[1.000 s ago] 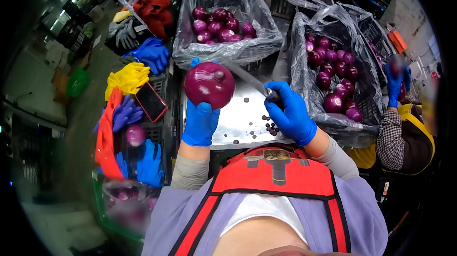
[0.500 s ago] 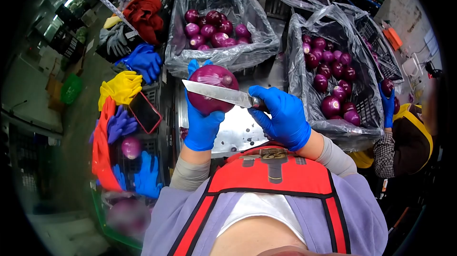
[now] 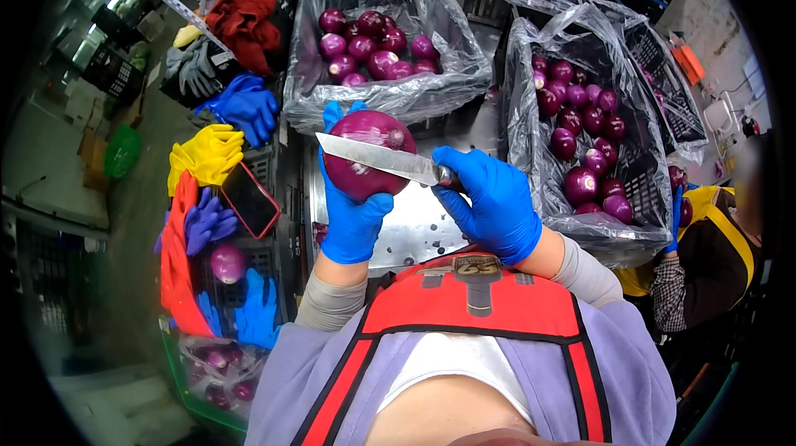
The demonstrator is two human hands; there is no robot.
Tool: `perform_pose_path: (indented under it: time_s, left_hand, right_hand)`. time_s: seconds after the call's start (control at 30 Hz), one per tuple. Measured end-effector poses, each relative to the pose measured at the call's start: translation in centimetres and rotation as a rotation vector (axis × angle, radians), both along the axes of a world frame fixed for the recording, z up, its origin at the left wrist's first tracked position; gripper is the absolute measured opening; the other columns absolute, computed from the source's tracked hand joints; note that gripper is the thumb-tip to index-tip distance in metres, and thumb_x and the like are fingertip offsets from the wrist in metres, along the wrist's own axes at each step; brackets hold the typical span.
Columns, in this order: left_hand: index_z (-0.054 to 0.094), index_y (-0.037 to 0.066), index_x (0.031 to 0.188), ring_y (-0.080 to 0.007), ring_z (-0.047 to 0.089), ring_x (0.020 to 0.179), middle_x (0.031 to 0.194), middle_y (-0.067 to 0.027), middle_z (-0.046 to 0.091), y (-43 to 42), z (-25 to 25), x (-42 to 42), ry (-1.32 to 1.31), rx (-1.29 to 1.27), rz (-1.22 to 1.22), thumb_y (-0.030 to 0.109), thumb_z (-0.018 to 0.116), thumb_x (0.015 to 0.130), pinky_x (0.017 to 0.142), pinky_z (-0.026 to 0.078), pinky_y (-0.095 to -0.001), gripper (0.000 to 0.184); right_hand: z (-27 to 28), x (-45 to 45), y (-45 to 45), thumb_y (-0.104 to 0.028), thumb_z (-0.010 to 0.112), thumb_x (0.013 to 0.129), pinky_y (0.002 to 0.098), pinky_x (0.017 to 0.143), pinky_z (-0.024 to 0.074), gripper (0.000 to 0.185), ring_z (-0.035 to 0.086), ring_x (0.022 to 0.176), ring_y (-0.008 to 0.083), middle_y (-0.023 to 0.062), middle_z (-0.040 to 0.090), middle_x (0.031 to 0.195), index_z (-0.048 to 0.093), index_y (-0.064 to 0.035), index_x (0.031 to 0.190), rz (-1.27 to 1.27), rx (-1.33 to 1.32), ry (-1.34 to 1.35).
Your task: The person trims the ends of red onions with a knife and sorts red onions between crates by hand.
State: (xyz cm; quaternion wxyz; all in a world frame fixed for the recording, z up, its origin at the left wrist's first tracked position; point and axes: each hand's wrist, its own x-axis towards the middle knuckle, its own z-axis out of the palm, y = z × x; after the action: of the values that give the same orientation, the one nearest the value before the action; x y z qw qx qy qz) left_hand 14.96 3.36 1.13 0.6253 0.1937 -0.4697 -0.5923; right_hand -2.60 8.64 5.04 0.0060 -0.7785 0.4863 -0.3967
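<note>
1 blue-gloved left hand grips a purple onion above a metal work surface; the right hand is closed round a knife, its blade crossing over the onion. Farther off, a plastic-lined crate holds more onions.

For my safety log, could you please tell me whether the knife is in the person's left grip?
No, the right grip holds the knife by its handle, while the left grip holds the purple onion.
</note>
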Motion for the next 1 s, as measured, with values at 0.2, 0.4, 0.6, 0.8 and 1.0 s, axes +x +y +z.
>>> perform_pose_path:
  time_s: [0.2,0.4,0.6,0.8,1.0]
  left_hand:
    - [0.012,0.011,0.148,-0.0266,0.035,0.132,0.146,-0.0119,0.028,0.1,0.2,-0.2,-0.003,-0.003,-0.004,0.045,0.087,0.056,0.106,0.036,-0.0409,0.123]
    - [0.01,0.013,0.148,-0.0264,0.035,0.131,0.147,-0.0096,0.027,0.2,0.5,0.0,0.052,-0.029,-0.076,0.035,0.087,0.06,0.105,0.039,-0.0428,0.119]
    - [0.012,0.014,0.148,-0.0262,0.036,0.131,0.146,-0.0101,0.028,1.0,1.3,-0.4,0.036,-0.004,-0.066,0.041,0.087,0.057,0.104,0.039,-0.0411,0.122]
    - [0.012,0.012,0.148,-0.0261,0.038,0.13,0.143,-0.0104,0.033,1.4,1.4,-0.3,0.053,0.053,-0.134,0.045,0.088,0.055,0.105,0.038,-0.0408,0.125]
    - [0.012,0.008,0.148,-0.0265,0.04,0.129,0.142,-0.0114,0.036,1.4,1.3,-0.1,0.065,0.061,-0.226,0.048,0.086,0.056,0.106,0.038,-0.0416,0.124]
  right_hand:
    - [-0.2,-0.3,0.1,-0.015,0.07,0.077,0.0341,0.052,0.0446,0.041,0.058,0.062,0.0219,0.0046,0.058,0.076,0.054,-0.0059,0.114,-0.005,0.001,0.006]
    - [-0.3,-0.6,0.6,-0.01,0.069,0.078,0.0352,0.054,0.0458,0.039,0.06,0.062,0.0263,0.0093,0.058,0.076,0.056,-0.0082,0.115,-0.004,0.028,-0.038]
    - [0.1,-0.9,1.1,-0.01,0.07,0.076,0.0355,0.054,0.0455,0.041,0.06,0.062,0.0265,0.0088,0.058,0.077,0.056,-0.0093,0.115,-0.029,0.014,-0.008]
    - [-0.1,-1.3,1.8,-0.011,0.071,0.075,0.0358,0.056,0.0456,0.044,0.06,0.064,0.0259,0.0076,0.059,0.077,0.056,-0.0097,0.116,-0.041,0.021,0.018]
    - [0.3,-1.1,1.9,-0.011,0.072,0.073,0.0363,0.056,0.045,0.046,0.058,0.065,0.0258,0.0076,0.058,0.077,0.056,-0.0086,0.117,-0.044,-0.023,0.066]
